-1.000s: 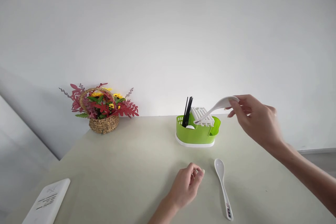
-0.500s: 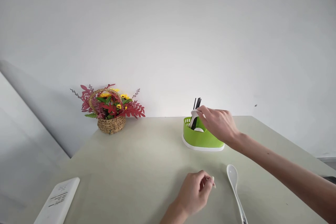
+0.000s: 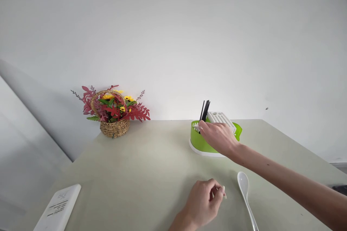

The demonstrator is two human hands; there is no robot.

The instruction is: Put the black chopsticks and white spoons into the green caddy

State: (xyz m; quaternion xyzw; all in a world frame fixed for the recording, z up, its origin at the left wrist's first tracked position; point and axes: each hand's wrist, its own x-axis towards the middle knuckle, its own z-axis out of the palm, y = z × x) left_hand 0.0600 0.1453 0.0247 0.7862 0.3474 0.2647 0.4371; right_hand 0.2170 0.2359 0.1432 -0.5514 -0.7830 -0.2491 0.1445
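Note:
My right hand (image 3: 217,137) reaches over the front rim of a green cutlery holder (image 3: 198,144) on the pale table (image 3: 141,173). Its fingertips pinch the white end of a spoon (image 3: 195,127) that pokes down into the holder; most of that spoon is hidden. Black chopsticks (image 3: 205,109) stand in the same compartment, and a white slotted insert (image 3: 221,117) sits behind my fingers. My left hand (image 3: 204,202) rests on the table in a loose fist, holding nothing. Just to its right a second white spoon (image 3: 244,187) lies flat, bowl pointing away from me.
A wicker basket of red and yellow artificial flowers (image 3: 114,119) stands at the back left against the white wall. A white flat device with printed lines (image 3: 58,207) lies at the front left corner. The table's right edge runs close behind my right forearm.
My right hand carried the white spoon from the air on the right down into the green holder and sank lower at its rim. The left hand stayed put; the view shifted slightly.

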